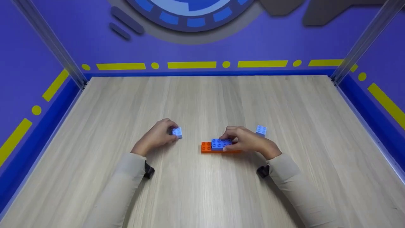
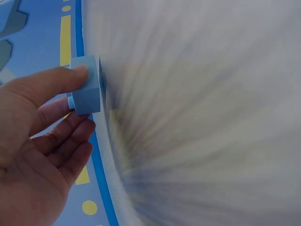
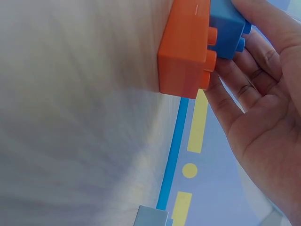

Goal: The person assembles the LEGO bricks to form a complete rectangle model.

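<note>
An orange brick [image 1: 206, 147] lies on the table, with a darker blue brick [image 1: 218, 144] on top of it, set in from its left end. My right hand [image 1: 245, 139] pinches the blue brick between thumb and fingers; in the right wrist view the blue brick [image 3: 226, 30] sits against the studded side of the orange brick [image 3: 181, 61]. To the left, my left hand [image 1: 159, 134] holds a small light blue brick [image 1: 177, 133] by its sides. The left wrist view shows the thumb pressed on that light blue brick [image 2: 87, 96], other fingers behind it.
Another light blue brick [image 1: 261, 130] lies just beyond my right wrist, partly hidden by it. A wooden table [image 1: 190, 104] stretches under both hands. Blue walls with yellow marks and metal corner posts stand at its back and sides.
</note>
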`<state>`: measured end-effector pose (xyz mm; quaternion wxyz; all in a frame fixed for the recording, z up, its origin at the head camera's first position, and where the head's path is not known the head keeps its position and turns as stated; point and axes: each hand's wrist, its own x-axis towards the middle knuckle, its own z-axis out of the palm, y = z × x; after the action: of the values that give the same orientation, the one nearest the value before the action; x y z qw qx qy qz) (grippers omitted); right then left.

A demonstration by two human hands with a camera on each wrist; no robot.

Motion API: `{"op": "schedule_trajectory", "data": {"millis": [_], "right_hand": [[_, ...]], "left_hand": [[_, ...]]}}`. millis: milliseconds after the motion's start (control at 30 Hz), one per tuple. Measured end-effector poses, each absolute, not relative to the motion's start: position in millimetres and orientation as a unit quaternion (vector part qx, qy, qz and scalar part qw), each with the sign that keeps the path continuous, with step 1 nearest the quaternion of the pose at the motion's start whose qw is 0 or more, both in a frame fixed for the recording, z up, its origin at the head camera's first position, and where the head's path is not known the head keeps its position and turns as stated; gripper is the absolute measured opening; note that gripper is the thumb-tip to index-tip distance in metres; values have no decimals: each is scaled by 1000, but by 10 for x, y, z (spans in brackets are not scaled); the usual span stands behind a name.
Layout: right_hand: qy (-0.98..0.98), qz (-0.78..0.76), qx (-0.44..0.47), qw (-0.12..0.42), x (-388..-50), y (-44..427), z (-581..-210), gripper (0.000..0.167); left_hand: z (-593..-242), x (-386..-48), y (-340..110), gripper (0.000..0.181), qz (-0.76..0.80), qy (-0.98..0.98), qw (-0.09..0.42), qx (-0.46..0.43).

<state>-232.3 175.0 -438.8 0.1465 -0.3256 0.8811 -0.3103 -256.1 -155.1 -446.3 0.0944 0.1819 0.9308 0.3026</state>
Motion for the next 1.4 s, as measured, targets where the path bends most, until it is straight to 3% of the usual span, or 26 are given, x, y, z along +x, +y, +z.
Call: {"op": "schedule_trajectory", "data": {"millis": [1400], "right_hand": [[874, -317, -340, 140, -2301, 1761, -4367, 30]], "left_hand": [[-4329, -2417, -1263, 28, 321, 908, 90, 254]]}}
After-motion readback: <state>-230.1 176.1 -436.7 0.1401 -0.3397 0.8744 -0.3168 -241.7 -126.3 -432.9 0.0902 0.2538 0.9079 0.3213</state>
